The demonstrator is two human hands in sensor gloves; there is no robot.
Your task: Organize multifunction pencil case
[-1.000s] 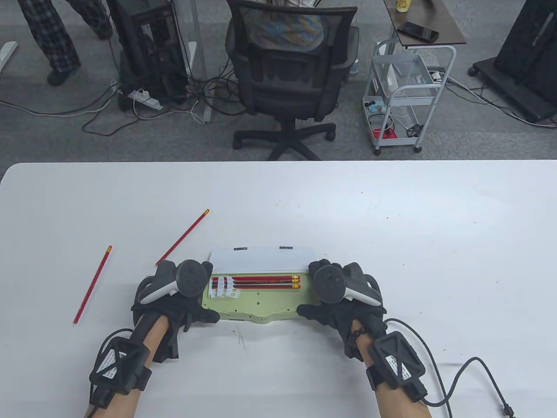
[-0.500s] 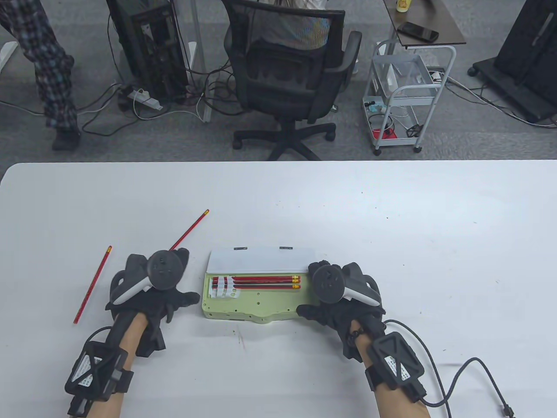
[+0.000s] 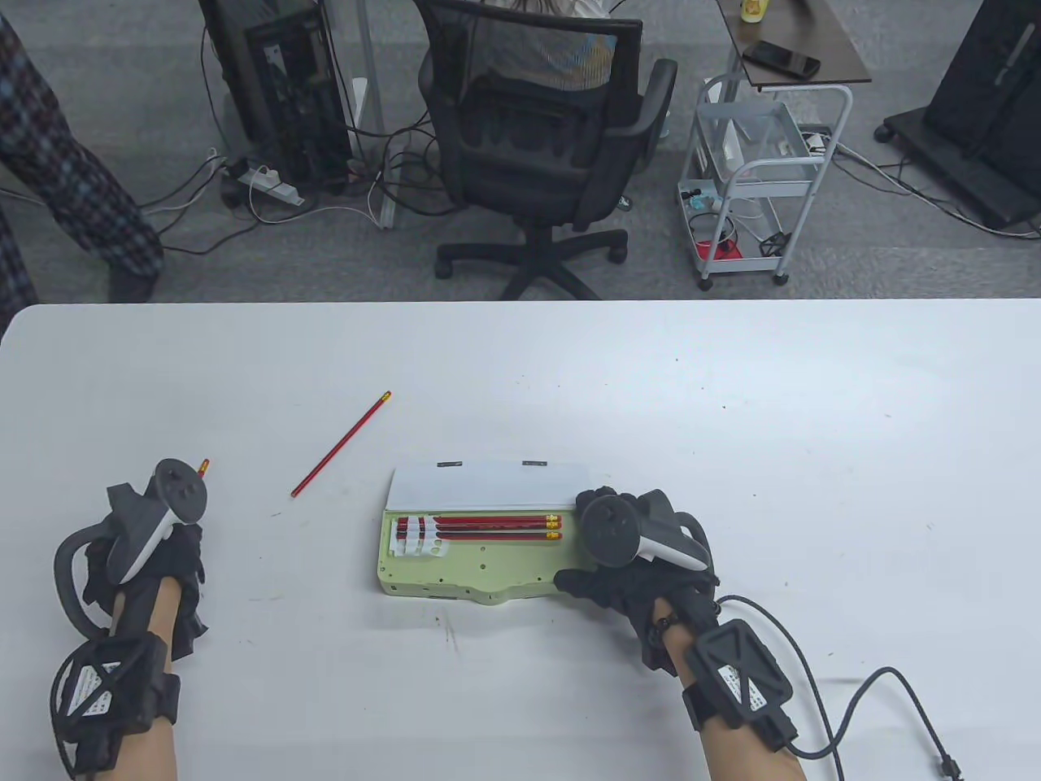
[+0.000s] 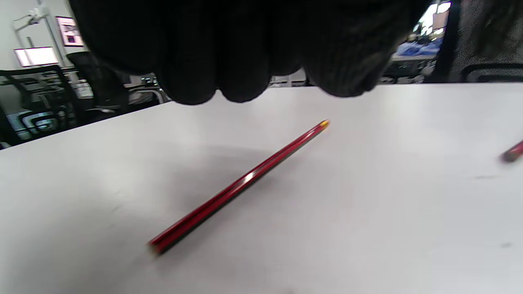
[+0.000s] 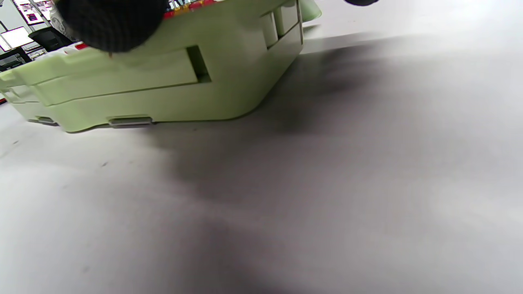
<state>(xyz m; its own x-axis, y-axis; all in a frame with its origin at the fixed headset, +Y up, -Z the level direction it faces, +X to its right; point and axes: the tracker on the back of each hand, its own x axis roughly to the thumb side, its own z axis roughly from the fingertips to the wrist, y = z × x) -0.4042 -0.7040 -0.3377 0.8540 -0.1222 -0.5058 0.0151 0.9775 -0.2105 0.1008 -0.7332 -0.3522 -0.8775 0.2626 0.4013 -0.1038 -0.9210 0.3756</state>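
The light green pencil case point(image 3: 480, 573) lies open at the table's front middle, its white lid point(image 3: 488, 484) folded back. Three red pencils point(image 3: 488, 526) lie side by side in it. My right hand point(image 3: 606, 561) grips the case's right end; in the right wrist view a fingertip point(image 5: 110, 20) rests on the case's point(image 5: 163, 77) top edge. My left hand point(image 3: 167, 537) hovers at the far left over a loose red pencil point(image 4: 241, 185), fingers point(image 4: 229, 61) above it, not touching. Only that pencil's eraser end point(image 3: 203, 466) shows in the table view. A second loose pencil point(image 3: 341, 443) lies left of the lid.
The white table point(image 3: 732, 423) runs wide to the right and back. A cable point(image 3: 862, 700) trails from my right wrist. Beyond the far edge stand an office chair point(image 3: 537, 122), a wire cart point(image 3: 756, 179) and a person's leg point(image 3: 73, 195).
My left hand has left the case's left end and moved far left, now over the outer loose pencil. My right hand and the case have not moved.
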